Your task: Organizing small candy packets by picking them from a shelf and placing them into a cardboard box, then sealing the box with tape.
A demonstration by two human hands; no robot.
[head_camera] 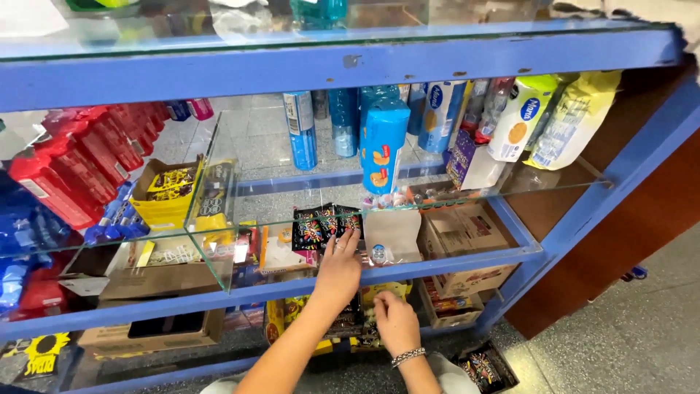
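Black candy packets (pixel 326 223) meet the left hand (pixel 339 271), fingers loosely spread (nothing clasped); the right hand (pixel 394 322) curls, pinching packets (pixel 357 321) below.

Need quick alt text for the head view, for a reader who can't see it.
Left hand reaches onto a blue glass shelf at black snack packets; right hand touches packets on the shelf below. Blue biscuit tubes stand above.

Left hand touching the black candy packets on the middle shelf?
Touching. Head view: left hand has its fingertips lying on the black candy packets, with no visible gap.
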